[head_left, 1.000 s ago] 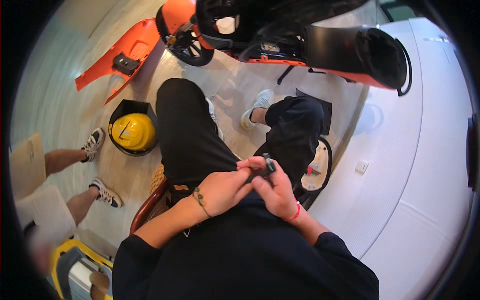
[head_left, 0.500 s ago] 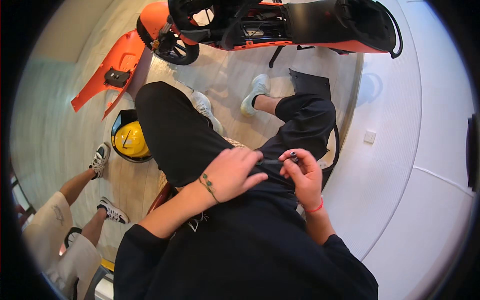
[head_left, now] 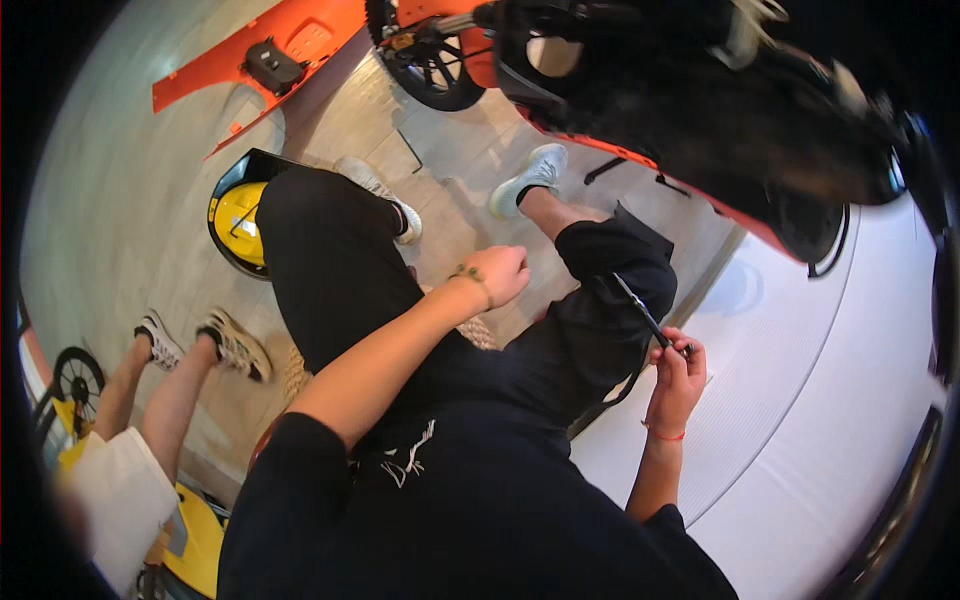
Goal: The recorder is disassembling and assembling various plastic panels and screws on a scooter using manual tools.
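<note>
My right hand (head_left: 678, 370), at the right, is closed on a slim tool (head_left: 639, 305) with a dark handle and a long silver shaft, which points up and forward over my bent right knee. My left hand (head_left: 500, 275) is out in front between my knees, fingers curled down; whatever is in it, if anything, is hidden. Above my hands lies the orange-and-black scooter (head_left: 700, 120), its underside low over the floor near my shoes.
An orange body panel (head_left: 200, 75) lies upper left, near a black container with a yellow helmet (head_left: 240, 215). Another person's legs (head_left: 180, 400) are at lower left beside a yellow wheeled vehicle (head_left: 195, 535). A white raised ledge (head_left: 790, 350) runs along my right.
My hands have separated: the left moved forward and up, the right moved right and now holds the tool with its shaft extended. The view has also shifted.
</note>
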A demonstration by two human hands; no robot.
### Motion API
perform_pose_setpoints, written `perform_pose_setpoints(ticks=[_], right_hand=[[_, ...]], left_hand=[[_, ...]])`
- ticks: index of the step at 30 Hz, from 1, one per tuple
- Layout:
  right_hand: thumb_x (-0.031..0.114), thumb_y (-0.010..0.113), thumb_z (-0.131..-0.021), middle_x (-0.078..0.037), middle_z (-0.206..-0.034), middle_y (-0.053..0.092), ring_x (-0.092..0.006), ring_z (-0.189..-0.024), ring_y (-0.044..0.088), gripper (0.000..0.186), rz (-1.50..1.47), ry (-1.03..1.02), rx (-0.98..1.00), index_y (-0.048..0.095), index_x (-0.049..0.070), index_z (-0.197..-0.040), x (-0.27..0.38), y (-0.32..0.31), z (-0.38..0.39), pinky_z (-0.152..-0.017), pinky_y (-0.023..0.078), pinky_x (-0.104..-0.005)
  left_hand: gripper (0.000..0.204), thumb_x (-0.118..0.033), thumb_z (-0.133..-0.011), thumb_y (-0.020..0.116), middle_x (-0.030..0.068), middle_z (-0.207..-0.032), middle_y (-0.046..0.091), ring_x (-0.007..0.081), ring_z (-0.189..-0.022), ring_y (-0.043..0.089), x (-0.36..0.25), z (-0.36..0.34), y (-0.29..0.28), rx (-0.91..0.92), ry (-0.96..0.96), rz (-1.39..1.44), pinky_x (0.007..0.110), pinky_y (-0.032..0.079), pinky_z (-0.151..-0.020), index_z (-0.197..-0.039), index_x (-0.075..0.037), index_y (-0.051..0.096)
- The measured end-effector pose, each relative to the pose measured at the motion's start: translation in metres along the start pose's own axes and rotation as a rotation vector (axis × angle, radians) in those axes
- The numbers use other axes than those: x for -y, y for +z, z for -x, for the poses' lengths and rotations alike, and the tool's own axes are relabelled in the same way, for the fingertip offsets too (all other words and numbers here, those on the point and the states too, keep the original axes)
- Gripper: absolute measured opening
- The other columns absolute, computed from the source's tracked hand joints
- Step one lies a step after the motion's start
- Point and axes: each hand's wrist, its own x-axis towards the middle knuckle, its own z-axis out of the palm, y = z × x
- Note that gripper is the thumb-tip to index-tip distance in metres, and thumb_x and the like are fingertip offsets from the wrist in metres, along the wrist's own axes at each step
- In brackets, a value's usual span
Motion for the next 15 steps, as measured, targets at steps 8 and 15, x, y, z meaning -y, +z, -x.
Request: perform_pose_setpoints(ticks=[8, 15], right_hand=[[-0.008, 0.046, -0.080, -0.015, -0.113, 0.052, -0.0147, -0.078, 0.057, 0.014, 0.421, -0.026, 0.047, 0.042, 0.005, -0.084, -0.013, 0.028, -0.079, -0.069, 0.044, -0.0242], [-0.003, 0.047, -0.081, -0.015, -0.104, 0.054, -0.0121, -0.069, 0.052, 0.010, 0.825, -0.326, 0.235, 0.042, 0.004, -0.087, -0.031, 0.025, -0.103, -0.060, 0.044, -0.0209]], left_hand=[[0.031, -0.021, -0.087, 0.047, 0.0190, -0.108, 0.063, 0.0336, -0.102, 0.062, 0.162, -0.122, 0.052, 0.048, -0.596, 0.025, 0.044, 0.050, -0.084, -0.107, -0.004, 0.063], [0.019, -0.016, -0.087, 0.049, 0.0190, -0.102, 0.064, 0.0362, -0.096, 0.062, 0.224, -0.183, 0.039, -0.291, -0.719, 0.175, 0.046, 0.050, -0.081, -0.102, -0.006, 0.059]])
